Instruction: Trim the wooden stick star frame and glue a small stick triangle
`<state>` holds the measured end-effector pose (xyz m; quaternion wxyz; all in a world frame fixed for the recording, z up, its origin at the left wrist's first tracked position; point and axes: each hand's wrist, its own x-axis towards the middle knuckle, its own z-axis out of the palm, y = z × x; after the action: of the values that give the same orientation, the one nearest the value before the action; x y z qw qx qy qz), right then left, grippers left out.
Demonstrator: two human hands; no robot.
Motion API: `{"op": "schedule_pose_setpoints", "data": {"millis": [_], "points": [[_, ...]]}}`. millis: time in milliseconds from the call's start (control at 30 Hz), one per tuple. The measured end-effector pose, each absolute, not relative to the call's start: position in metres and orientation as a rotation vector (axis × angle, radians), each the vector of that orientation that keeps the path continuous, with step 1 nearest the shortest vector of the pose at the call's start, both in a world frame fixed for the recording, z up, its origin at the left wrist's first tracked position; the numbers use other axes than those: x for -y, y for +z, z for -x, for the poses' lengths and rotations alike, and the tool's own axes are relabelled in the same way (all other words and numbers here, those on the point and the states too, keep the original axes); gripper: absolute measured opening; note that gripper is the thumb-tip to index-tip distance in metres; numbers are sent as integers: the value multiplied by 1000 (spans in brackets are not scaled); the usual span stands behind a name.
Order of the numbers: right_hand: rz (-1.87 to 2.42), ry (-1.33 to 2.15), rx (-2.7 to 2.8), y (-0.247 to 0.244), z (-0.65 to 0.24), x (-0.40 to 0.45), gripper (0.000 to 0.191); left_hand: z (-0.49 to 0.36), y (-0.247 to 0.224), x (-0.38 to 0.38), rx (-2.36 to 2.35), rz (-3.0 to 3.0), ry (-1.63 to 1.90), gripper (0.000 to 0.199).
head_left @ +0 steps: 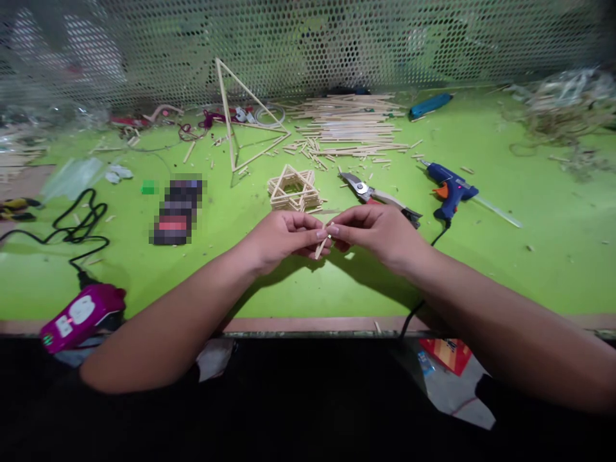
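My left hand (283, 240) and my right hand (375, 234) meet above the green workbench (216, 289), their fingertips pinching a short wooden stick (323, 245) that slants downward between them. Just beyond my left hand lies a star-shaped lattice of glued wooden sticks (293, 189). Metal cutters with a pale handle (370, 194) rest near my right hand, and their handle end almost reaches my knuckles. Farther right is a blue hot glue gun (450, 189) with its orange trigger and a long glue stick.
A large wooden stick triangle (245, 122) and a heap of loose sticks (346, 125) lie at the back, before a perforated metal screen (308, 45). A magenta power strip (81, 317) sits at the front left edge, with black cable (77, 231) beyond it. A blurred dark object (178, 212) lies left.
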<state>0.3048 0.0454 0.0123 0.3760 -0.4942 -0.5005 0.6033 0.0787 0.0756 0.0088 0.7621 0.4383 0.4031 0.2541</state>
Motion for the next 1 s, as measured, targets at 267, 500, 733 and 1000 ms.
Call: {"op": "schedule_pose_setpoints", "data": {"millis": [267, 500, 733, 1000], "points": [[1305, 1442, 1349, 12, -308, -47, 40, -79, 6, -75, -955, -1028, 557, 38], [1117, 1061, 1693, 8, -309, -47, 22, -78, 2, -74, -1044, -1404, 636, 31], [997, 937, 1858, -3, -312, -48, 11, -76, -12, -73, -1066, -1573, 641, 24], [988, 929, 1872, -5, -311, -48, 25, -76, -11, -73, -1047, -1606, 636, 31]]}}
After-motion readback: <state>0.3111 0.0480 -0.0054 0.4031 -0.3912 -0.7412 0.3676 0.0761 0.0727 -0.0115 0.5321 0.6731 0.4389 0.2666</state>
